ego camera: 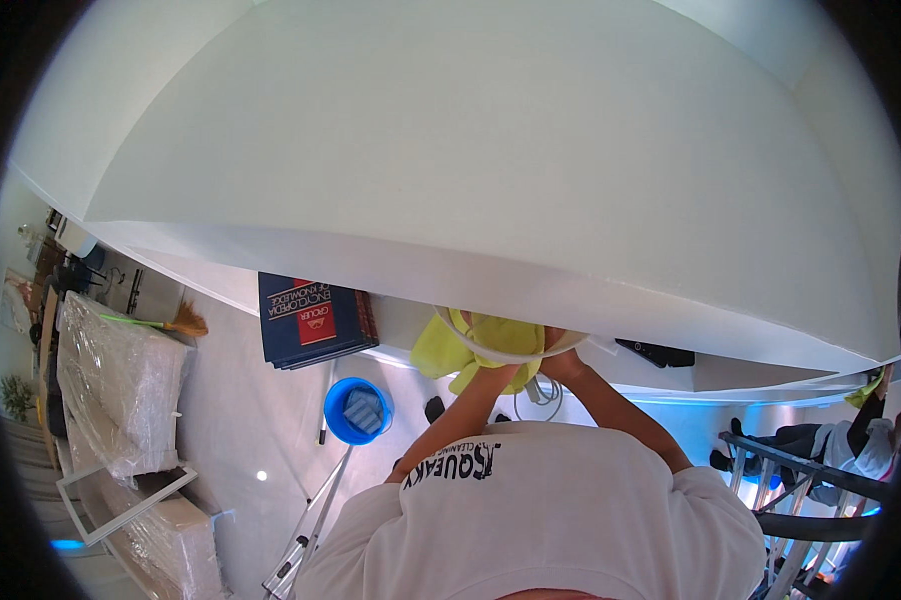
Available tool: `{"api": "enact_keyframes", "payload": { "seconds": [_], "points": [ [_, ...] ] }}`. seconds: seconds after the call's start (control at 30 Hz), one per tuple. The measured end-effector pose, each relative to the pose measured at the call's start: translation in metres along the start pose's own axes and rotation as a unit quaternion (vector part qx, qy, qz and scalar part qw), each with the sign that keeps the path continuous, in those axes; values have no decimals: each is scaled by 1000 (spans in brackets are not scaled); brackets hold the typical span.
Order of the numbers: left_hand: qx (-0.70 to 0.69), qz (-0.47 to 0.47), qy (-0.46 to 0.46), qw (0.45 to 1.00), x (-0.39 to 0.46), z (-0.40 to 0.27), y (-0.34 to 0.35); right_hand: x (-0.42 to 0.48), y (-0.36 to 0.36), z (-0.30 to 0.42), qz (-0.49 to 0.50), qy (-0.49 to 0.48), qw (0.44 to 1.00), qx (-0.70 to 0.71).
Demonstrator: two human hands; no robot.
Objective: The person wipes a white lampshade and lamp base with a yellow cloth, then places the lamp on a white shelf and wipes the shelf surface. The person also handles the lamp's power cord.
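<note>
A white ring-shaped object (488, 354) hangs partly under the edge of a white overhang, which hides its far side. Through and around the ring shows a yellow cloth (435, 349), bunched up. My left hand (501, 373) reaches in at the ring's near side and is mostly covered by the cloth it holds. At the ring's right part, my right hand (561, 361) grips the rim, its fingertips partly hidden. Just below the hands hangs a looped grey cable (544, 397).
Stacked encyclopedia volumes (300, 322) lie on the shelf at left, a black device (657, 354) at right. On the floor stand a blue bucket (333, 409), a metal stand (308, 532) and plastic-wrapped furniture (124, 382). A ladder (803, 465) and another person (833, 442) are at right.
</note>
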State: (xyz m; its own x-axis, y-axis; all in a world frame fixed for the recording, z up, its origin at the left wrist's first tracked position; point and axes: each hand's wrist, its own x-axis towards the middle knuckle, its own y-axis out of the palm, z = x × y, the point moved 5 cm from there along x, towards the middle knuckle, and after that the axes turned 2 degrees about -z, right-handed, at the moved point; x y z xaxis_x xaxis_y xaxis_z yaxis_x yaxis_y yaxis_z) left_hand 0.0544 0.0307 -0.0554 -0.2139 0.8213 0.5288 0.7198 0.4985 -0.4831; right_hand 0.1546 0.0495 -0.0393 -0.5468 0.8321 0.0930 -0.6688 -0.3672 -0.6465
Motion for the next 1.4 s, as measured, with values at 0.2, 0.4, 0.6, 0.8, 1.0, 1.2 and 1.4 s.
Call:
{"api": "enact_keyframes", "payload": {
  "seconds": [0.2,0.4,0.6,0.8,1.0,1.2,1.4],
  "points": [
    [-2,1,5,1000,1,0,-1,-3,-4,7,2,-18,999,-36],
    [-9,8,11,1000,2,-2,-2,-1,1,-2,15,3,1000,-24],
    [-26,36,17,999,-5,0,-8,-3,-21,41,-69,-66,988,-121],
    [-35,49,23,998,-4,-2,-11,-1,-33,48,-86,-41,994,-46],
    [-35,53,25,998,6,7,-13,5,-25,27,36,81,996,3],
    [-33,55,24,998,19,19,-16,9,-16,1,134,109,985,-8],
    [-25,49,33,998,24,16,-11,8,15,-62,71,143,881,444]
  ]
}}
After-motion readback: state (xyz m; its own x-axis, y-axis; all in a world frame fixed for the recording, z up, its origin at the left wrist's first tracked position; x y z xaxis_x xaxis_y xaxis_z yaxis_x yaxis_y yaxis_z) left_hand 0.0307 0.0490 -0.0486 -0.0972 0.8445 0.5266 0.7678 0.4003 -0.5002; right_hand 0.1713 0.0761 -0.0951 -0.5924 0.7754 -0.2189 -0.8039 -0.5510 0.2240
